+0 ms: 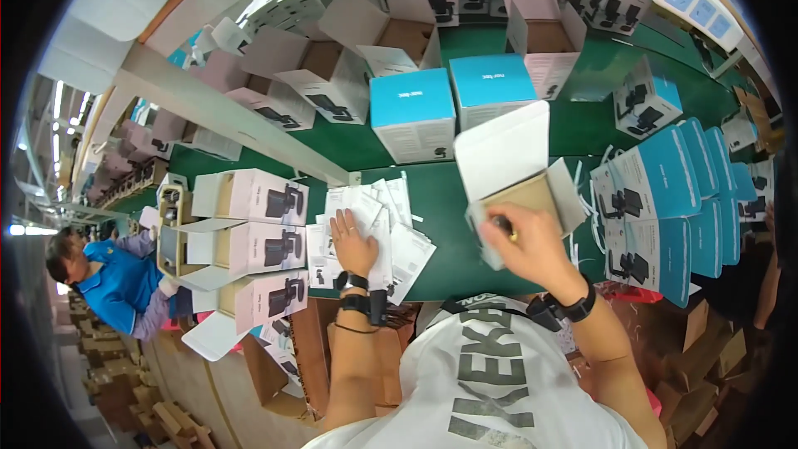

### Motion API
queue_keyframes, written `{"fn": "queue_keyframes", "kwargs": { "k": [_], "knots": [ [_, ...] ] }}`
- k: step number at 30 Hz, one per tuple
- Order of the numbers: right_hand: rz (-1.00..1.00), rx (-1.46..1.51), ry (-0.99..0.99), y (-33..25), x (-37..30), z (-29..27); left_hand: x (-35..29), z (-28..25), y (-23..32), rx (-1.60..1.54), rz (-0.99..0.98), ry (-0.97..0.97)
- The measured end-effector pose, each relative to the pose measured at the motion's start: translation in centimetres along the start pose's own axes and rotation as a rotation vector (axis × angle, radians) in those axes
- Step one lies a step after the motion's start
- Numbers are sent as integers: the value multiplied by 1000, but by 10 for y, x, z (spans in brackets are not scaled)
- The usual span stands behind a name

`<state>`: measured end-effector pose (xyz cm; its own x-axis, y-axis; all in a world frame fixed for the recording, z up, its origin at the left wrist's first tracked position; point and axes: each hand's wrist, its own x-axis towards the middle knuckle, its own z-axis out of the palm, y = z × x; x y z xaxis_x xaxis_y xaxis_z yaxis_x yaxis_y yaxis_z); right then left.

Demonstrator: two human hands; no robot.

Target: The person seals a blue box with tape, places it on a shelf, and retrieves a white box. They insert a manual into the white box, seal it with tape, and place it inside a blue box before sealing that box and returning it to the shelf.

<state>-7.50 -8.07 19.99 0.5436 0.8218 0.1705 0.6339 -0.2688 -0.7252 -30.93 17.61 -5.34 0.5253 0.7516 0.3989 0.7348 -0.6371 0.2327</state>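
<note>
My left hand (353,243) lies flat with fingers spread on a loose pile of white printed leaflets (411,254). Fingers curled, my right hand (536,245) is over the front of an open white carton (504,148) with its lid standing up. A small dark object (502,223) shows in that hand's grip; its kind I cannot make out. The carton's brown inside is partly visible behind the hand. Just left of the leaflets stand several open white cartons (274,247) with a black device printed on them.
Blue-topped cartons (413,104) stand beyond the leaflets on the green table (445,199). More blue-lidded cartons (665,175) are stacked at the right. A post (241,120) slants across the left. A co-worker in blue (120,287) is at far left; a power strip (692,2) hangs top right.
</note>
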Motion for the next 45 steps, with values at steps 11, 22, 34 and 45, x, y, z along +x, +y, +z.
{"fn": "queue_keyframes", "kwargs": {
  "k": [11, 22, 34, 45],
  "knots": [
    [308, 305, 392, 85, -72, -32, 41, -19, 9, -98, -171, -162],
    [393, 232, 385, 130, -103, 29, 56, -212, 226, -1390, 554, -11],
    [770, 922, 265, 117, -126, -21, 2, -139, 202, -725, 485, -423],
    [198, 83, 456, 126, -62, 3, 20, -125, 266, -454, 724, -385]
  ]
}}
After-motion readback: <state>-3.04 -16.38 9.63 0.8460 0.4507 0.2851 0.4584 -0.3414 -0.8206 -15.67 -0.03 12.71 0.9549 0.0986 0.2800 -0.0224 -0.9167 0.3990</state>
